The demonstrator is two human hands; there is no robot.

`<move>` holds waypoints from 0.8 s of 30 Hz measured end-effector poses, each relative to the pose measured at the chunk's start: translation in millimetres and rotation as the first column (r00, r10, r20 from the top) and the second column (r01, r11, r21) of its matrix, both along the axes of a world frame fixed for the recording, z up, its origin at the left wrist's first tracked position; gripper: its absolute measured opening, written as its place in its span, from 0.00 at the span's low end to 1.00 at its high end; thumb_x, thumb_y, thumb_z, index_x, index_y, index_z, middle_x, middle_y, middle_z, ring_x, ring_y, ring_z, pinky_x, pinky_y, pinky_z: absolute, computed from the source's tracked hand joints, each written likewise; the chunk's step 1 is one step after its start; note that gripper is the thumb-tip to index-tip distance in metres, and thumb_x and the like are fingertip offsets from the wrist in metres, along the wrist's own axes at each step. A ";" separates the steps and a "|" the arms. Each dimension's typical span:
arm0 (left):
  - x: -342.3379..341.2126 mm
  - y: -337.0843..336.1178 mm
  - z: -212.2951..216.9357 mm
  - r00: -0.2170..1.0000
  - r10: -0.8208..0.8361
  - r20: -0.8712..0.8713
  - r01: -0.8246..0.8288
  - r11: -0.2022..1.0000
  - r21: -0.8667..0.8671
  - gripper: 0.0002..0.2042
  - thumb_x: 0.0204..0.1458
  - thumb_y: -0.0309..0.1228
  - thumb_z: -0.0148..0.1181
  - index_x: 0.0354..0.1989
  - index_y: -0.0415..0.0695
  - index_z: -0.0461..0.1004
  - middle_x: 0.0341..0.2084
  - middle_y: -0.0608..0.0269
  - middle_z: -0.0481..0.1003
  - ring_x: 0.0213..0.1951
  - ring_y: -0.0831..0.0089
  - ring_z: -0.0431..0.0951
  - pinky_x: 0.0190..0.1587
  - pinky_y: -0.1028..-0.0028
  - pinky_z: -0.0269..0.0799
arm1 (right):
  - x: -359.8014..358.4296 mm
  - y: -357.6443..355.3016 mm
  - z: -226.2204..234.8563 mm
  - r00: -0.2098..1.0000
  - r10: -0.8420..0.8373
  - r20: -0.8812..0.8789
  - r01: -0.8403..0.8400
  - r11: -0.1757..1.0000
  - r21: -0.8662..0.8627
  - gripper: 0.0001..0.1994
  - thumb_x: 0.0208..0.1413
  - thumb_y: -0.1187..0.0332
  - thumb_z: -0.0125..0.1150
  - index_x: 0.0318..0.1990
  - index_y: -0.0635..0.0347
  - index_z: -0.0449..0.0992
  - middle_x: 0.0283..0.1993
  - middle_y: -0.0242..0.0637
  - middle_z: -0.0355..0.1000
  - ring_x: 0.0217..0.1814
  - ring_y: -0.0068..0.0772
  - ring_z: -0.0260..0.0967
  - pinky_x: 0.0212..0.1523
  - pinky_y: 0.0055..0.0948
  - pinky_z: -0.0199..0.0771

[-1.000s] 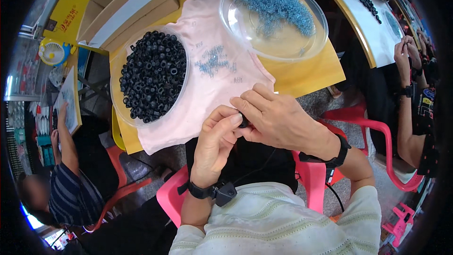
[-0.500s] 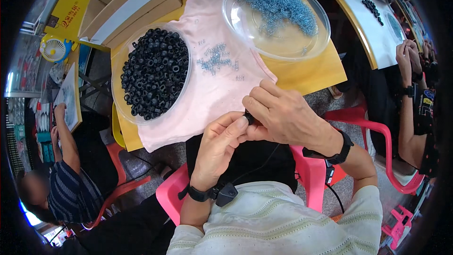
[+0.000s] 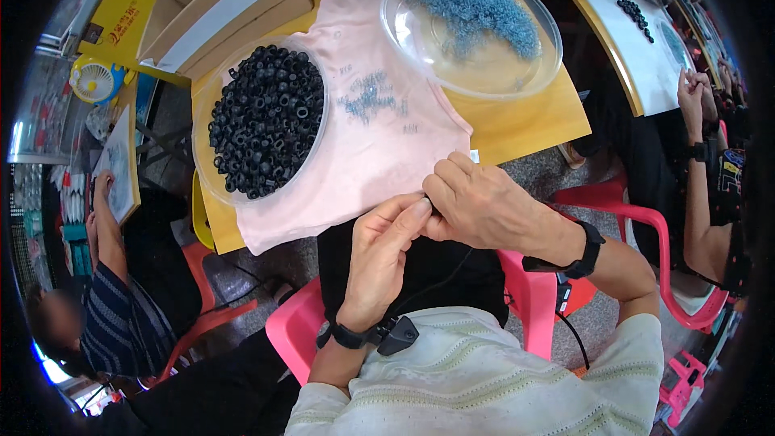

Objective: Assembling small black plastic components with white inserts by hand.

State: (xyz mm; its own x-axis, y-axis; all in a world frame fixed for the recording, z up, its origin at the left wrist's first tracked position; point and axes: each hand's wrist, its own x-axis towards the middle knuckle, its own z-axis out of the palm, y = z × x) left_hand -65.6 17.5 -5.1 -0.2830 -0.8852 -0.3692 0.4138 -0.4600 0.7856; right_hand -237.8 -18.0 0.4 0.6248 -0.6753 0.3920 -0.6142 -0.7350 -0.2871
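the left hand (image 3: 379, 254) and right hand (image 3: 488, 208) both pinch a small black piece (image 3: 433, 203), neither nearer, by the surface's (image 3: 521, 131) near edge; its long axis is hidden.

My yellow bench (image 3: 521, 127) carries a pink cloth (image 3: 363, 165), two clear tubs, left (image 3: 202, 145) and far right (image 3: 510, 74), and a cardboard box (image 3: 234, 20) far left.

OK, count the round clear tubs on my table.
2: the left tub, holding black parts, and the right tub, farther off, holding blue pieces. Others hidden behind the box can't be ruled out.
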 end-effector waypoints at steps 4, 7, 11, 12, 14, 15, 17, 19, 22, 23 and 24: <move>6.4 3.4 0.9 1.000 0.009 -0.003 -0.009 1.000 0.030 0.11 0.61 0.31 0.56 0.44 0.36 0.77 0.28 0.72 0.75 0.29 0.88 0.68 0.33 0.85 0.60 | 7.4 7.3 -0.4 0.999 -0.046 -0.021 0.046 0.999 -0.007 0.15 0.50 0.59 0.60 0.23 0.60 0.65 0.24 0.38 0.62 0.27 0.35 0.65 0.27 0.31 0.67; 12.1 4.4 3.6 0.997 0.055 -0.054 -0.051 0.996 0.068 0.10 0.61 0.31 0.56 0.43 0.37 0.77 0.27 0.73 0.74 0.29 0.89 0.67 0.33 0.86 0.60 | 15.3 9.0 5.4 0.994 -0.023 -0.104 0.019 0.999 -0.038 0.13 0.51 0.61 0.59 0.23 0.58 0.65 0.25 0.37 0.63 0.26 0.35 0.65 0.27 0.31 0.68; 19.9 6.8 1.8 0.996 0.073 -0.048 -0.071 0.997 0.037 0.10 0.61 0.32 0.56 0.43 0.38 0.76 0.27 0.73 0.74 0.29 0.90 0.66 0.33 0.87 0.60 | 29.1 15.2 -2.6 0.997 -0.063 -0.051 0.063 0.998 0.005 0.12 0.50 0.61 0.59 0.25 0.58 0.66 0.25 0.36 0.64 0.28 0.34 0.67 0.26 0.30 0.68; 23.0 7.5 2.8 0.997 0.063 -0.034 -0.063 0.998 0.018 0.10 0.62 0.33 0.56 0.43 0.38 0.76 0.27 0.73 0.74 0.29 0.90 0.66 0.33 0.87 0.60 | 30.1 12.7 1.5 0.998 -0.056 -0.032 0.055 0.998 -0.019 0.12 0.50 0.61 0.60 0.25 0.58 0.67 0.25 0.36 0.64 0.29 0.33 0.68 0.26 0.30 0.69; 21.1 2.4 5.6 0.997 0.062 -0.038 -0.064 0.998 -0.028 0.12 0.63 0.35 0.54 0.43 0.37 0.76 0.28 0.73 0.74 0.29 0.90 0.65 0.33 0.86 0.60 | 30.6 4.8 10.3 0.999 -0.051 0.012 0.051 0.998 -0.046 0.12 0.48 0.61 0.61 0.26 0.58 0.67 0.25 0.36 0.65 0.30 0.33 0.69 0.26 0.30 0.69; 21.5 -0.5 6.9 0.997 0.063 -0.040 -0.065 0.997 -0.051 0.13 0.64 0.36 0.53 0.43 0.37 0.76 0.29 0.72 0.75 0.29 0.90 0.65 0.33 0.86 0.59 | 30.6 -0.7 15.9 0.998 -0.050 0.038 0.052 0.998 -0.047 0.12 0.47 0.61 0.62 0.26 0.58 0.67 0.25 0.36 0.65 0.30 0.33 0.69 0.26 0.30 0.70; 31.5 -6.2 8.9 1.000 0.028 0.004 -0.027 0.987 -0.158 0.13 0.65 0.33 0.49 0.44 0.35 0.74 0.33 0.65 0.76 0.34 0.83 0.72 0.40 0.82 0.67 | 31.5 -13.2 32.4 0.998 -0.050 0.049 0.052 0.998 -0.042 0.13 0.47 0.61 0.65 0.28 0.58 0.68 0.26 0.36 0.66 0.32 0.33 0.71 0.27 0.31 0.70; 44.3 -13.2 19.5 0.992 0.087 0.092 -0.061 0.965 -0.254 0.13 0.66 0.32 0.47 0.46 0.34 0.73 0.36 0.61 0.77 0.37 0.79 0.76 0.44 0.78 0.71 | 34.8 -31.8 45.8 0.994 -0.047 0.098 0.053 0.997 -0.059 0.12 0.48 0.62 0.66 0.33 0.58 0.71 0.27 0.37 0.67 0.31 0.37 0.70 0.29 0.35 0.70; 60.7 -33.7 36.2 0.930 0.282 0.237 -0.164 0.893 -0.419 0.14 0.66 0.32 0.48 0.49 0.34 0.74 0.39 0.56 0.78 0.40 0.73 0.78 0.46 0.75 0.72 | 21.8 -71.6 76.8 0.988 -0.156 0.019 0.157 0.976 -0.151 0.12 0.51 0.63 0.65 0.40 0.57 0.74 0.30 0.39 0.69 0.31 0.41 0.70 0.34 0.37 0.71; 70.3 -38.4 41.3 0.875 0.360 0.323 -0.183 0.865 -0.467 0.13 0.65 0.31 0.49 0.48 0.35 0.75 0.38 0.56 0.78 0.40 0.74 0.78 0.46 0.75 0.72 | 14.1 -91.4 86.3 0.984 -0.166 0.059 0.175 0.956 -0.234 0.12 0.53 0.63 0.64 0.42 0.57 0.74 0.31 0.40 0.70 0.31 0.40 0.71 0.34 0.36 0.71; 79.3 -42.5 47.3 0.802 0.439 0.404 -0.196 0.834 -0.516 0.12 0.64 0.31 0.50 0.47 0.35 0.75 0.38 0.57 0.79 0.40 0.74 0.78 0.46 0.76 0.72 | 6.9 -113.0 94.4 0.980 -0.168 0.104 0.193 0.930 -0.312 0.12 0.54 0.64 0.63 0.43 0.57 0.75 0.31 0.41 0.71 0.32 0.40 0.71 0.35 0.34 0.70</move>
State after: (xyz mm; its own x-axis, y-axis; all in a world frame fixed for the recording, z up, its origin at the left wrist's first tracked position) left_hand 13.7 -25.0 42.2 0.1548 -0.9859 0.0630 -0.0205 0.0606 0.9980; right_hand -231.0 -131.0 94.8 0.4648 -0.6055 0.6460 -0.7310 -0.6741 -0.1059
